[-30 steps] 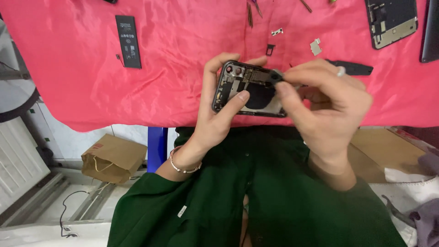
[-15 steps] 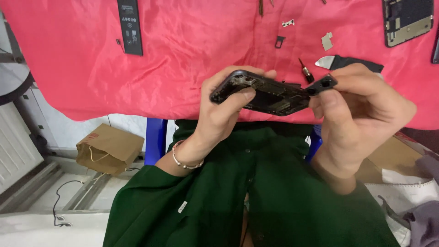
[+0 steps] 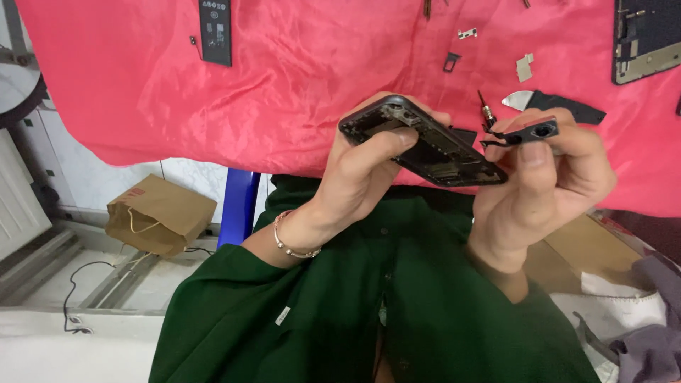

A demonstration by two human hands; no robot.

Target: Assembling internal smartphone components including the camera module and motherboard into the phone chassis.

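My left hand [image 3: 362, 167] grips an opened black phone body [image 3: 424, 144], held tilted with its inside facing up, above my lap in a green garment. My right hand [image 3: 543, 181] is just to its right and pinches a small black part [image 3: 533, 132] with a round lens hole, lifted slightly off the phone's right end. A thin screwdriver [image 3: 486, 112] sticks up between the fingers of that hand. A beaded bracelet sits on my left wrist.
A pink cloth [image 3: 284, 78] covers the table ahead. On it lie a black battery [image 3: 215, 23], small metal brackets [image 3: 524, 67], a black pry tool [image 3: 557, 105] and another phone frame [image 3: 644, 37]. A brown paper bag [image 3: 157, 213] sits on the floor at left.
The phone body tipped from facing me to nearly edge-on. My right hand pulled the small black part away from the phone's right end. The view shifted down.
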